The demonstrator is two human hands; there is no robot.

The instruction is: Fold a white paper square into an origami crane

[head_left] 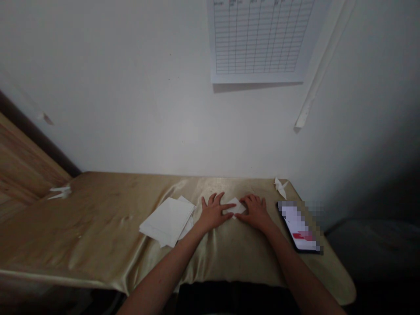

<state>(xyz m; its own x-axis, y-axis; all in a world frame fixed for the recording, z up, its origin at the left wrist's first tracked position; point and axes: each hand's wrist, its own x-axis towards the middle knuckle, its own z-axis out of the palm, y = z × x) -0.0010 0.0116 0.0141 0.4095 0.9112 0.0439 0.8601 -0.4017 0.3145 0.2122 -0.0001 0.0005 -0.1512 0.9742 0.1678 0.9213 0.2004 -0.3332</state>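
White wall runs behind a table (98,232) draped in a shiny gold cloth (229,258), and the light is dim. At the far left a wooden panel (22,166) leans along the wall, and just by it, on the table's left edge, lies a small white paper figure (61,191), too small to make out. Further right a loose stack of paper sheets (168,221) sits fanned on the cloth, its right corner close to the person's left wrist. The left hand (214,213) lies flat with fingers spread, its fingertips pressing the left side of a small folded paper (236,205) near the back of the table's middle. The right hand (257,212) lies flat too, fingers splayed, resting on the paper's right side, so both hands are spread open and bear down on that one piece between them, thumbs nearly meeting. Above them a ruled chart (259,41) hangs on the wall, with a slanted white strip (323,65) to its right. Beyond the right hand a paper crane (281,187) stands at the table's back corner, and a phone (299,227) lies screen up near the right edge.
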